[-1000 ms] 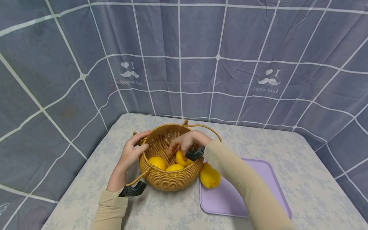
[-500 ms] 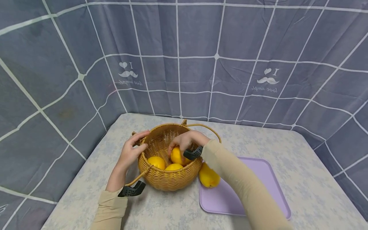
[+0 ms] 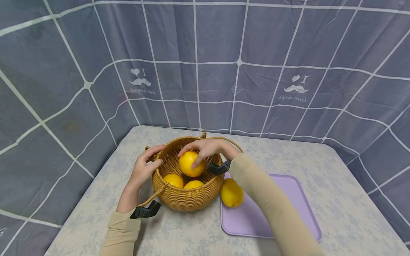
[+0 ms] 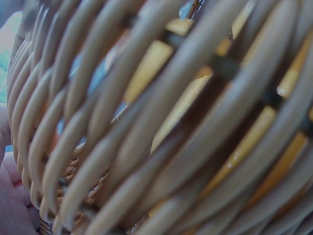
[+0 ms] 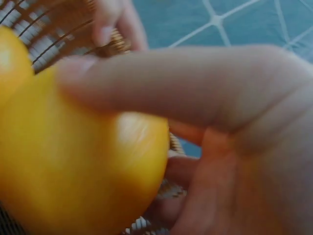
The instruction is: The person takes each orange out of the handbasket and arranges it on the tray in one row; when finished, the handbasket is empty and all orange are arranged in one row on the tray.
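Curtain (image 3: 217,35) fills the back and both sides of what we see: grey-blue, white grid lines, white moustache prints with mirrored lettering. Desk (image 3: 346,199) next, pale top with bluish mottling. Lilac tray (image 3: 246,220) lies flat on it, toward our right. Right sleeve (image 3: 275,202), beige, crosses over the tray; left sleeve (image 3: 123,231) comes in at the near left. Wicker basket (image 3: 189,200) stands on the desk just left of the tray; we can't tell if the two touch. Left wrist view gives us mostly blurred weave, yellow showing through the gaps.

Hands are apart, one on the rim, one on fruit. Our left hand (image 3: 143,169) holds the basket at its left rim, fingers hooked over the edge. Our right hand (image 3: 206,147) is clamped on the held fruit (image 3: 188,165), thumb on the near side, fingers on the far side. That one is yellow, round, glossy, inside the basket mouth. Left basket fruit (image 3: 174,180) and near basket fruit (image 3: 193,185) lie side by side behind the front rim, partly hidden by it. Tray fruit (image 3: 231,193) rests at the tray's left edge, just beside the basket wall. Smallest: left wrist unit (image 3: 145,210) and right wrist unit (image 3: 219,168), both black, one at each cuff.
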Demonstrator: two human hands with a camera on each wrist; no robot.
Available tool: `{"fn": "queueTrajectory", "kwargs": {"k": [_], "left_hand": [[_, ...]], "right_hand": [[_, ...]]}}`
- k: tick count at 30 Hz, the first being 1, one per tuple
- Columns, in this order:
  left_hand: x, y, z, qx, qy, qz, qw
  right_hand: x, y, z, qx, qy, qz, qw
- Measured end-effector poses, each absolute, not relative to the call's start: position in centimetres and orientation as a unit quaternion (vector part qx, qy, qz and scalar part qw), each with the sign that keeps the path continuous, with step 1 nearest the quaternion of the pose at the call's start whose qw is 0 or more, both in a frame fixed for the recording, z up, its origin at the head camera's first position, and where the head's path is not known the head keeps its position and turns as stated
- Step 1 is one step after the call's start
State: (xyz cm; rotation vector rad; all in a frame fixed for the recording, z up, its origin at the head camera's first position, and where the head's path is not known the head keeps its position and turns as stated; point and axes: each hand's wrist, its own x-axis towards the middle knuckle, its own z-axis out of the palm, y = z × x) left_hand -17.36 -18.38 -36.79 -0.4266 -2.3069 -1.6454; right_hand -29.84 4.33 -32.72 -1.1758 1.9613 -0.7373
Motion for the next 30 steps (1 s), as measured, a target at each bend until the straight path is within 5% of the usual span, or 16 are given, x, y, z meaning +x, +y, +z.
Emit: {"fn": "queueTrajectory", "kwargs": {"k": [30], "left_hand": [[-17.3, -18.2, -37.1, -0.152, -0.796, -0.567, 0.148]], "right_hand": [[-24.2, 16.6, -30.6, -0.402, 0.713, -0.547, 0.177]]}}
